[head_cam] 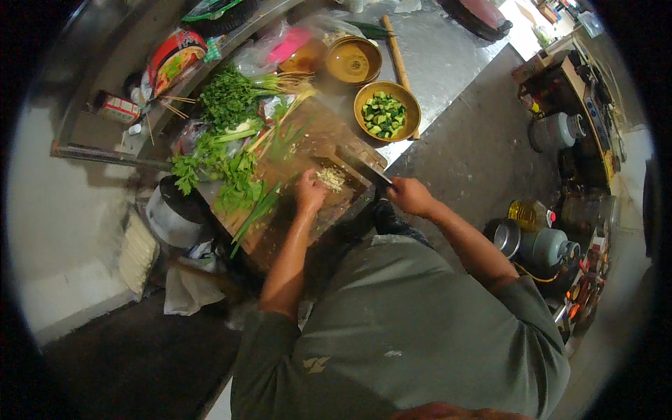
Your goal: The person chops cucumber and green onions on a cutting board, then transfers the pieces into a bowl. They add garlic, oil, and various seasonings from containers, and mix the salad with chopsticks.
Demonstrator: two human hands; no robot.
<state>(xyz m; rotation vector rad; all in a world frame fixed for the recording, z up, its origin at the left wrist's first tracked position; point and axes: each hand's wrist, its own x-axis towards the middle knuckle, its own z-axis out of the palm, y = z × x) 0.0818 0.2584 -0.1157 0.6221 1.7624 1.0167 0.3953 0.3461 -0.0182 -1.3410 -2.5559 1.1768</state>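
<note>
My right hand [412,196] is closed round the handle of a cleaver [363,166], its blade pointing up and left over the wooden cutting board [315,123]. A small heap of chopped garlic [331,179] lies on the board beside my left hand [311,190]. The fingers of that hand are bent near the heap; whether they hold anything cannot be seen. Green onion stalks [257,218] lie left of it, with leafy celery [226,163] and a bunch of cilantro [226,100] farther left. Beyond the board is a bowl of diced cucumber [387,116].
Stacked brown bowls [354,60] and a wooden rolling pin [396,58] rest on the metal table [441,47]. A metal pot [176,220] is left of the board. Gas cylinders [551,247] and an oil bottle [527,214] stand at the right.
</note>
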